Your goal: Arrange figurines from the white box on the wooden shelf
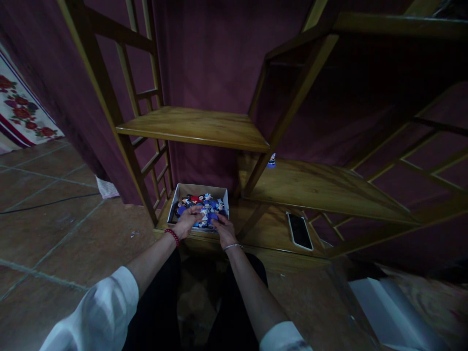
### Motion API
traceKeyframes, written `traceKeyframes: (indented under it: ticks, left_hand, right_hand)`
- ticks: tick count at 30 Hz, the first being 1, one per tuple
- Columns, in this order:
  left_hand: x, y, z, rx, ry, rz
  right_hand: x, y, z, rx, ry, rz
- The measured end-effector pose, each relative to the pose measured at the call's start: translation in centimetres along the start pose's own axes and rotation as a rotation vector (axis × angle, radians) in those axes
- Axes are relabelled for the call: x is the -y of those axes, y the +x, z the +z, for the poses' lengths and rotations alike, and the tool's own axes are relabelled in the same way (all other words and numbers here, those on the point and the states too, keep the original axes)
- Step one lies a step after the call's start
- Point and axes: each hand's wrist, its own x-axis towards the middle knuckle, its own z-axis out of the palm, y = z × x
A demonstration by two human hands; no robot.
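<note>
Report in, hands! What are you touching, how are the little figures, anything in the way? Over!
Left hand and right hand at the figures, grip unclear. Figures jumbled inside the white box. Nothing seen blocking; phone lies apart, right.

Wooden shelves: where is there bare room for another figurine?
Left shelf: bare across its visible top. Right shelf: bare right of the lone figurine. Lowest shelf: room just left of the phone. Crowded: the box, with left hand and right hand over its figurines.

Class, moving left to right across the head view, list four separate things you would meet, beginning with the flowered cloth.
Flowered cloth → box of small figurines → lone figurine on the shelf → white-edged phone
</note>
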Motion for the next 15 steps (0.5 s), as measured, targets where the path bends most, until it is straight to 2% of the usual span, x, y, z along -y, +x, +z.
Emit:
traceKeyframes:
  ticks: [5,15]
  left_hand:
    - [0.34,0.31,-0.28,-0.025,-0.016,-0.006]
    - [0.42,0.63,-0.42,-0.044,0.008,-0.039]
  right_hand:
    - [-0.38,-0.42,0.13,0.020,0.087,0.059]
    - [-0.07,-0.53,0.11,0.013,0.111,0.112]
